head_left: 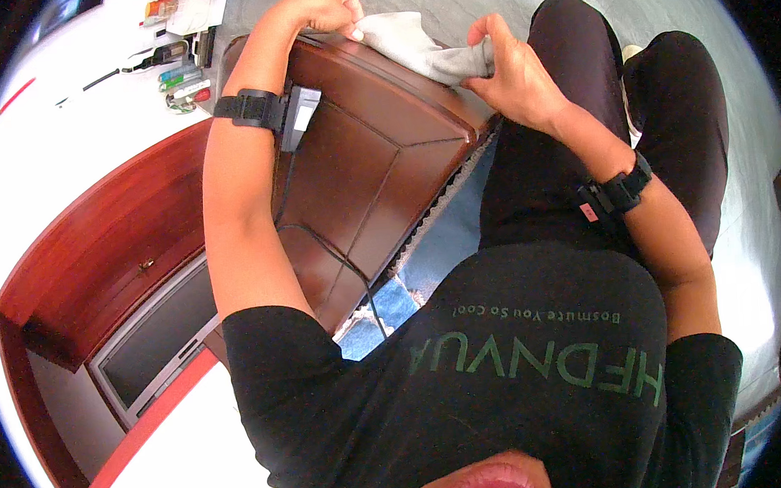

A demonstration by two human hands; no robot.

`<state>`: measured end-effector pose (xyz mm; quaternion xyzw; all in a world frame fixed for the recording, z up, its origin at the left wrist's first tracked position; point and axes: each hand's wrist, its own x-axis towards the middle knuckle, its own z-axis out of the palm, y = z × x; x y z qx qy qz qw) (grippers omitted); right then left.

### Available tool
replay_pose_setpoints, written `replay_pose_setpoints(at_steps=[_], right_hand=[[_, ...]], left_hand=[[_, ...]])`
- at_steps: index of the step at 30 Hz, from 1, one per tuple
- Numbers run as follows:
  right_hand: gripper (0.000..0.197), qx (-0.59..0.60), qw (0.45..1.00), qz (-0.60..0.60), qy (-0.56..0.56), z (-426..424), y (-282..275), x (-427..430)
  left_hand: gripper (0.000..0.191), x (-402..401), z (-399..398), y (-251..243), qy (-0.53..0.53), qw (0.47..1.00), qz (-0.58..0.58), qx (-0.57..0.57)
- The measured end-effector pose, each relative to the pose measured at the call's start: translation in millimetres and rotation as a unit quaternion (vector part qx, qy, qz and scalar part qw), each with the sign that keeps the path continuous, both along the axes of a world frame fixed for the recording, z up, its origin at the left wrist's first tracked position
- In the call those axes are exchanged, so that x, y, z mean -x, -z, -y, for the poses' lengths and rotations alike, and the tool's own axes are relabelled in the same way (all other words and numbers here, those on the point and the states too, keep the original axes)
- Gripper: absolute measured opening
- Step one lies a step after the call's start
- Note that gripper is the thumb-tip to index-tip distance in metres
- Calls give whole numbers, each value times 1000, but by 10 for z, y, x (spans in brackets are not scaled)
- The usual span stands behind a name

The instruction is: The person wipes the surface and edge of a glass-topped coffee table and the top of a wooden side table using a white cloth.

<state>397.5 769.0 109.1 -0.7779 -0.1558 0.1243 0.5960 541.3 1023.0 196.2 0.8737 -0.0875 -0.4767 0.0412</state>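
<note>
My left hand pinches one end of a light grey piece of cloth, which has the look of a sock, between thumb and fingers. The other end, gathered into folds, is held by my right hand, its thumb and index finger spread around the rolled edge. Between the two hands the cloth sags a little, over the far edge of a glossy brown panelled piece of furniture. Black straps with small devices are on both wrists.
A white surface at the left carries markers, a black-and-white tool and papers. Below it stands a red-brown wooden cabinet with a grey-framed screen. A black cable crosses the brown panel. Blue lace-edged fabric lies beside my legs.
</note>
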Motion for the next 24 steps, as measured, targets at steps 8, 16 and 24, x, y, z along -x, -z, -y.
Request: replay_pose_setpoints(at_steps=[8, 16, 24], right_hand=[[44, 25, 997, 68, -15, 47, 207, -27], [39, 39, 999, 20, -32, 26, 76, 53], [41, 48, 997, 43, -45, -17, -111, -38]], left_hand=[[25, -1, 170, -38, 49, 998, -24, 21], [19, -11, -34, 102, 62, 997, 46, -17], [16, 20, -43, -12, 68, 997, 26, 32]])
